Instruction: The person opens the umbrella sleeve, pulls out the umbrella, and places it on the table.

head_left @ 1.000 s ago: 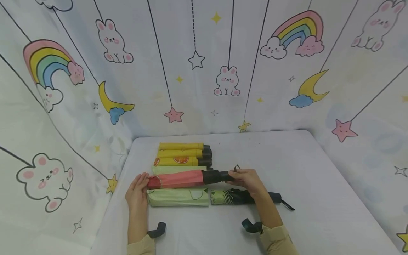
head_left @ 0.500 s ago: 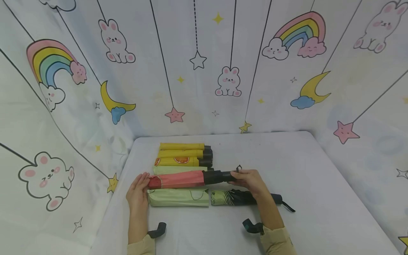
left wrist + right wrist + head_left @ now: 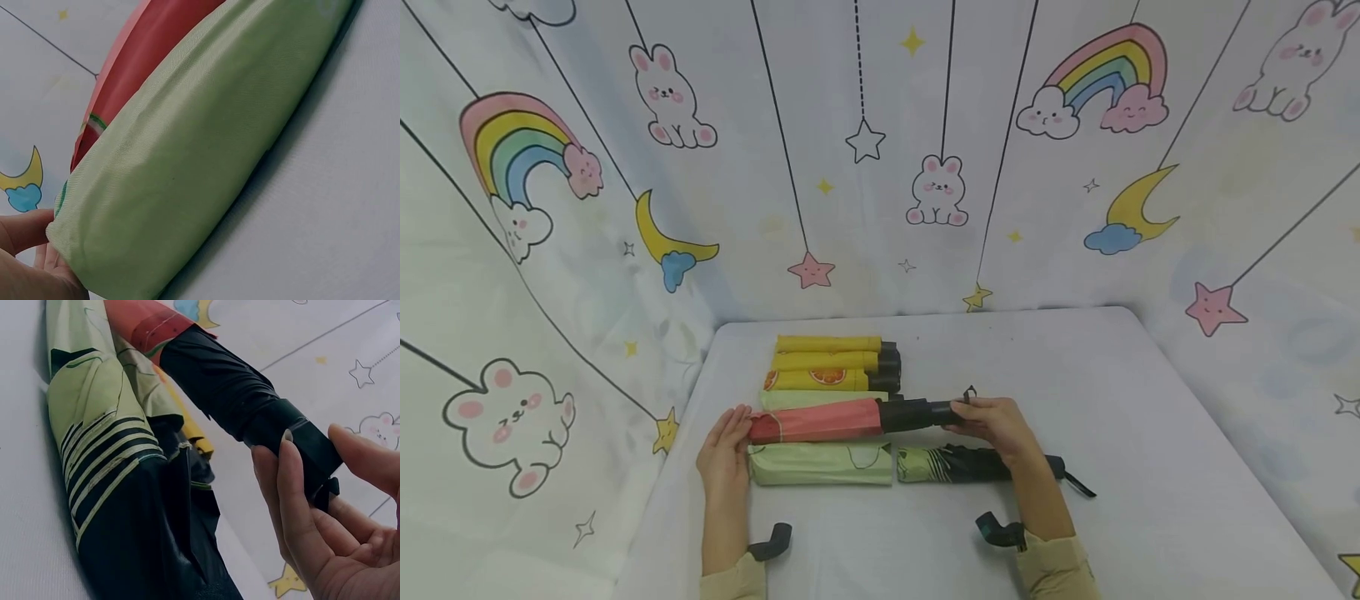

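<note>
A folded umbrella (image 3: 904, 414) shows black cloth and a black handle at the right end of a red watermelon-print sleeve (image 3: 820, 421). My right hand (image 3: 996, 421) grips the handle, with thumb and fingers around it in the right wrist view. At the sleeve's far left end my left hand (image 3: 726, 450) holds on; the fingertips are partly hidden in the left wrist view. In front lies a light green sleeve (image 3: 181, 156), seen close up there. Beside it, under my right forearm, lies a green-and-black folded umbrella (image 3: 125, 487).
Behind the red sleeve are several yellow umbrellas (image 3: 820, 379) with orange-slice prints, stacked side by side, and another light green one (image 3: 823, 400). A white cloth covers the table (image 3: 865, 542). Patterned cloth walls (image 3: 880, 217) enclose the back and sides.
My right hand has shifted slightly to the right with the umbrella handle, and more black shows beyond the red sleeve. My left hand and the sleeve's left end stay nearly in place.
</note>
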Demonstrator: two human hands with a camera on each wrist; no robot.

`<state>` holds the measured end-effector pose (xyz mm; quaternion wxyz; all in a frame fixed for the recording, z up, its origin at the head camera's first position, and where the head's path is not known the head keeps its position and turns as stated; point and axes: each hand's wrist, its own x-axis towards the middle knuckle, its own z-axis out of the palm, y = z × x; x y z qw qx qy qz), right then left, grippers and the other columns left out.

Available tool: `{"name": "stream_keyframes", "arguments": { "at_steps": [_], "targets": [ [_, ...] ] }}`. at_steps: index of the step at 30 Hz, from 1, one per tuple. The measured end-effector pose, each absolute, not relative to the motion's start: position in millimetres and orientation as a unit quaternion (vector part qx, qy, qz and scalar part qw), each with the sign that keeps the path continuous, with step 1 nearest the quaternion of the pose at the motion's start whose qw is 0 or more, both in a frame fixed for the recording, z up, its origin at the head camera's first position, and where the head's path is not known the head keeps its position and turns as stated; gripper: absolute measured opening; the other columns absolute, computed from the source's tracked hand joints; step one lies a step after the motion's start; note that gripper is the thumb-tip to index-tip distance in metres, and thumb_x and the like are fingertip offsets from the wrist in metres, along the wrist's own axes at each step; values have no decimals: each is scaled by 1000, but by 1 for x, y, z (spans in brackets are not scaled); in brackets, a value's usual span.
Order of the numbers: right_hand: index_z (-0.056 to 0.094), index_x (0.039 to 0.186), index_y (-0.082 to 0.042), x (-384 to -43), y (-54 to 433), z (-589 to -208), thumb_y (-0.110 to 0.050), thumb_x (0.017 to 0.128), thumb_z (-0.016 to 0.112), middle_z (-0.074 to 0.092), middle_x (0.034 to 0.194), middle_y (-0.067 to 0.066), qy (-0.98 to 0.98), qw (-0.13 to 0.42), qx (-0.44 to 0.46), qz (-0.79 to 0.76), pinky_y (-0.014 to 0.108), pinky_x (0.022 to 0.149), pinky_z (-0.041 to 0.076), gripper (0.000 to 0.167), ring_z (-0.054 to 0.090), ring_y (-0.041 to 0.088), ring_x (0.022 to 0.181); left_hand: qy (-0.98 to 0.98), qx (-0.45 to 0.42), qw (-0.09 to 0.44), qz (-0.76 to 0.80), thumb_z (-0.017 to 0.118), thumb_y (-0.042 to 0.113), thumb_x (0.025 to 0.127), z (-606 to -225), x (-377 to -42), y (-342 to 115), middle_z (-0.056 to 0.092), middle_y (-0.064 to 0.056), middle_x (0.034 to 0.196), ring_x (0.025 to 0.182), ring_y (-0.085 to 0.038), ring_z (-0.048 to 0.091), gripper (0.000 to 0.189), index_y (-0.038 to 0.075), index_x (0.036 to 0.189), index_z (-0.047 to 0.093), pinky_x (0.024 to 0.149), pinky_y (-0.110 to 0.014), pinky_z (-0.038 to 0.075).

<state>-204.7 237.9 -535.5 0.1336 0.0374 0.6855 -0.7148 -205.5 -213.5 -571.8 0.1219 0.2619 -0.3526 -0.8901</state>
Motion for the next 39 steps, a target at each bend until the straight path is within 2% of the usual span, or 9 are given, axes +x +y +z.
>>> {"name": "stream_keyframes", "arguments": {
  "at_steps": [4,7,11,18,22,31,39],
  "targets": [
    [73,120,9,-205,242,-535,-21,94,80,76,106,11,683,129,40,-717,35,101,59,40,78,26,96,-348,263,120,-892,66,-20,92,-570,-206,-214,76,-10,120,113,-18,73,68,-6,153,42,101,-28,57],
    [73,119,9,-205,244,-534,-19,95,79,76,105,11,676,124,40,-726,32,95,62,38,78,25,94,-351,264,117,-891,67,-19,92,-569,-206,-214,76,-10,121,114,-18,73,68,-5,154,42,101,-27,57],
    [72,120,11,-205,247,-534,-16,96,78,75,106,12,667,122,35,-734,35,93,63,37,78,25,93,-354,263,113,-890,67,-19,92,-568,-206,-213,73,-12,127,114,-18,73,69,-5,154,42,101,-27,57],
    [70,120,14,-207,249,-535,-13,96,78,75,105,11,655,117,36,-746,39,93,63,37,78,24,92,-351,260,119,-892,66,-19,92,-569,-208,-212,76,-10,119,109,-17,74,67,-6,153,43,100,-27,57],
    [68,122,16,-206,251,-535,-12,96,77,76,104,10,650,116,41,-750,40,93,63,40,78,24,91,-351,258,123,-892,66,-19,92,-570,-208,-213,76,-10,121,110,-17,74,67,-6,153,43,100,-27,57],
    [72,119,12,-203,256,-537,-14,95,78,76,104,9,654,117,56,-746,40,93,63,35,78,24,92,-356,257,125,-890,68,-19,91,-573,-208,-211,77,-10,118,107,-17,75,68,-7,153,43,98,-27,58],
    [70,122,12,-203,259,-537,-16,95,79,76,104,9,656,115,57,-743,40,93,63,39,78,24,92,-352,257,129,-891,67,-22,90,-573,-209,-210,79,-9,110,105,-18,76,67,-8,151,44,96,-28,60]
  ]
}}
